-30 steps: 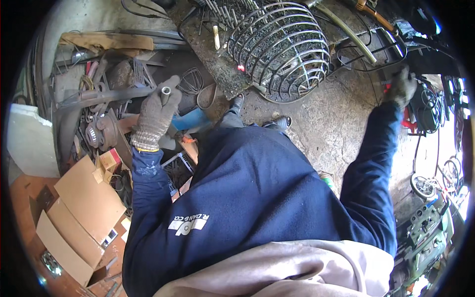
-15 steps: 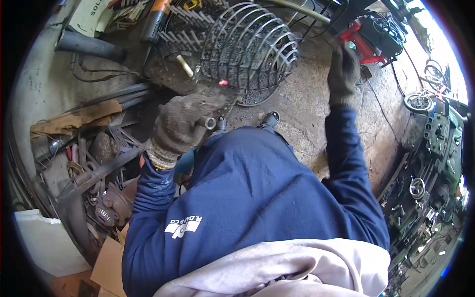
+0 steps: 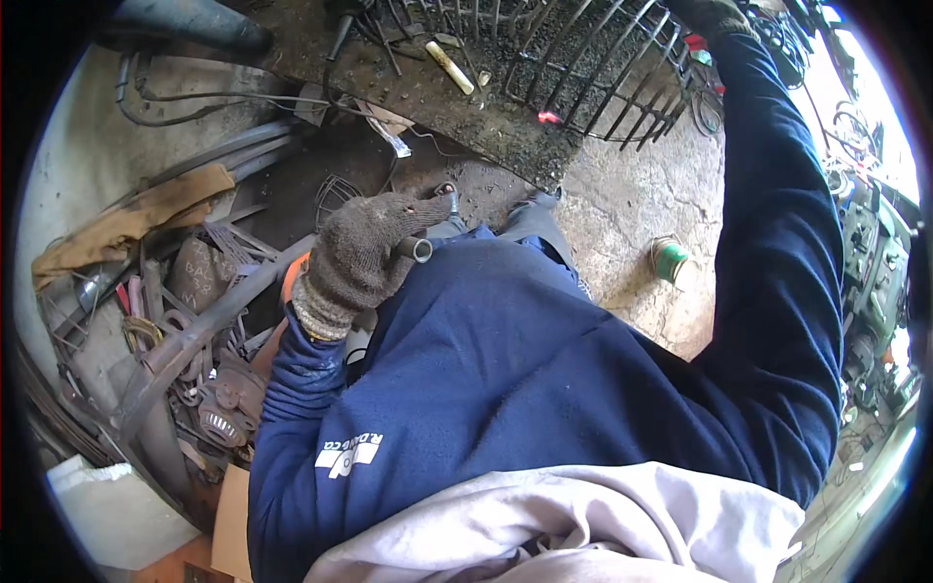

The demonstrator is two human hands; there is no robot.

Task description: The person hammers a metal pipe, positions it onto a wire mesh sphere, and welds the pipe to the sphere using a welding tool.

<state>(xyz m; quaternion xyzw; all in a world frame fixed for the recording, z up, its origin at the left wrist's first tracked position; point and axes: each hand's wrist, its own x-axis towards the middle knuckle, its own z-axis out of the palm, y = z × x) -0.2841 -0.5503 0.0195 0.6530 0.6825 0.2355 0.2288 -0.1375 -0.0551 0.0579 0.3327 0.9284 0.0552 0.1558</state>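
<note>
My left hand (image 3: 360, 255), in a grey-brown knitted glove, is closed around a short metal tube (image 3: 420, 251) in front of my body. The tube's hollow end points right. My right arm reaches far forward, and the gloved right hand (image 3: 714, 17) lies at the top edge by the far right end of a curved metal-bar grille (image 3: 622, 73). Its fingers are dark and partly cut off, so any grip is hidden. The grille rests on a dirty work surface (image 3: 389, 92). A small glowing pink-red spot (image 3: 549, 117) shows beside its bars.
A pale cylindrical stick (image 3: 449, 66) lies on the work surface. Scrap metal and bars (image 3: 209, 321) crowd the left, near a brown cloth (image 3: 136, 223). A green round object (image 3: 671, 260) sits on the concrete floor. Green machinery (image 3: 875, 291) stands at right.
My right arm has stretched further forward to the grille's far end. The view has shifted, and the grille now appears higher and further right. My left hand keeps the tube.
</note>
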